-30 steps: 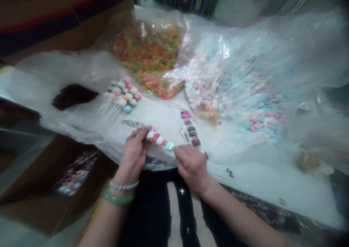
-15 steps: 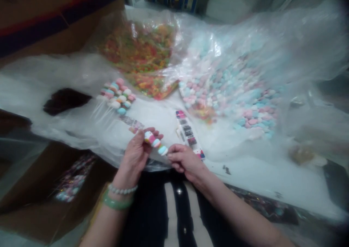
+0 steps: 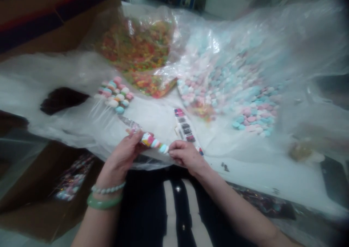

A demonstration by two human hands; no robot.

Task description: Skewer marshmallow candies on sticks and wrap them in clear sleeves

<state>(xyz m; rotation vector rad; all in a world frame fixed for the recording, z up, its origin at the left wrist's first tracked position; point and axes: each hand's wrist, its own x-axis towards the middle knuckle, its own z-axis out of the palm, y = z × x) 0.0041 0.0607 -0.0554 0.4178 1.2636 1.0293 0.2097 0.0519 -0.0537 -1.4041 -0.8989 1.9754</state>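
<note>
A skewer of pastel marshmallows (image 3: 155,143) lies slantwise between my two hands. My left hand (image 3: 131,145) is closed round its upper left end, where a brightly printed patch, perhaps a wrapper, shows over the sweets. At the lower right end my right hand (image 3: 185,154) pinches the skewer; the stick is mostly hidden by the fingers. Just beyond my left fingers is a clear printed sleeve (image 3: 129,122); I cannot tell whether it touches the hand. Finished-looking marshmallow skewers (image 3: 116,94) rest in a group at the left, their white sticks toward me.
Loose pink, blue and white marshmallows (image 3: 252,114) spread under plastic at the right. Orange-green gummy sweets (image 3: 136,50) fill a clear bag behind. A printed label strip (image 3: 185,127) lies mid-table. Below left stands a cardboard box (image 3: 35,218) with wrapped skewers (image 3: 72,185).
My left hand has moved left and slightly down, its fingers closing further over the skewer's upper end. The skewer lies flatter. My right hand keeps its pinch, nearly in place.
</note>
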